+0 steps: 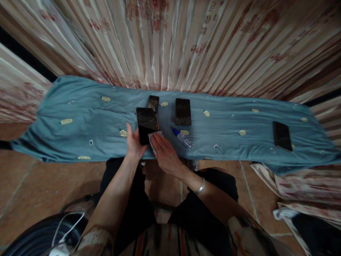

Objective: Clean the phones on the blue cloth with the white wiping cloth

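Mostly black held phone (145,122): rectangular, glossy, faint diagonal reflections.

Legible text: none. On the curtain (165,64), near its upper edge, we record a column of letter-like marks (207,18), unreadable. On the blue cloth (226,149), toward its front edge, small framed rectangles (216,146), likewise undeciphered by us.

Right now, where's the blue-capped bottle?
Head view, just right of centre: the bottle lies on the teal cloth, just below a black device, up and right of the right hand.
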The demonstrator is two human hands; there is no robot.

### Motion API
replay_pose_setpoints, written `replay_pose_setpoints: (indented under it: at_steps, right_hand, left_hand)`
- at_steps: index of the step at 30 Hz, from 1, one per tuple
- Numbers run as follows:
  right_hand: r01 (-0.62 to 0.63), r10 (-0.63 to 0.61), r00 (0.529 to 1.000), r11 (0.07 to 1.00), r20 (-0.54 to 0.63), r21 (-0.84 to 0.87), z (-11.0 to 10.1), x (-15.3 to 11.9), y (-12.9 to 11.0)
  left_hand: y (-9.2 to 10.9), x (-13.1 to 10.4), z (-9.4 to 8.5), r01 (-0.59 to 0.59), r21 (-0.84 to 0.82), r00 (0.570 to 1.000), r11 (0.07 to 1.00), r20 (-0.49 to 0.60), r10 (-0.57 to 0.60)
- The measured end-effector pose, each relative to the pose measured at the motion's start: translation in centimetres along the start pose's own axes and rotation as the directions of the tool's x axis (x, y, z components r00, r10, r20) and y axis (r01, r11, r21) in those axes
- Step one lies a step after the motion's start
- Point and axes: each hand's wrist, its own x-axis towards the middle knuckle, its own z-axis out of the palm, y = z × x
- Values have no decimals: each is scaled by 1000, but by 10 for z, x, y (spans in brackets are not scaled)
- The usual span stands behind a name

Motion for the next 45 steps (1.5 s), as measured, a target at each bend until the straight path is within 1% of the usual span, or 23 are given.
replay_pose_setpoints:
  at_steps: [3, 8, 11, 18, 23, 30, 37, 42, 45]
  right_hand:
    - [-22, 22, 1000, 1000, -11, -2, -3, 3, 3]
    - [-67, 67, 997, 998, -24, -5, -7, 8, 8]
    - [-61, 61, 998, 998, -18, -6, -6, 7, 7]
    - [-76, 76, 997, 997, -15, -1, -8, 9, 8]
    - [-115, 115, 993, 993, -33, -19, -14, 15, 13]
    - [-109, 109, 994, 994, -20, -13, -9, 12, 8]
    - [-144, 144, 989, 989, -21, -31, -15, 15, 12]
    - [-138, 138, 990, 990, -4, -41, -14, 14, 8]
    - [-130, 130, 992, 991, 2, -41, -13, 14, 7]
  left_hand:
    - [-3, 1, 0, 20, 11, 1000, 1000, 5, -20]
    - [-6, -2, 4, 74, 13, 997, 997, 5, -74]
    - [-6, -3, 5, 68, 15, 998, 998, 7, -68]
    - [-5, -7, 11, 95, 49, 994, 994, -52, -92]
    - [-8, -8, 15, 121, 52, 991, 991, -61, -118]
    - [-7, -8, 13, 78, 74, 996, 994, -57, -74]
    - [-9, -10, 16, 118, 95, 992, 988, -67, -112]
    - [-8, -9, 16, 86, 139, 995, 987, -52, -80]
    - [-6, -10, 16, 101, 116, 994, 988, -56, -95]
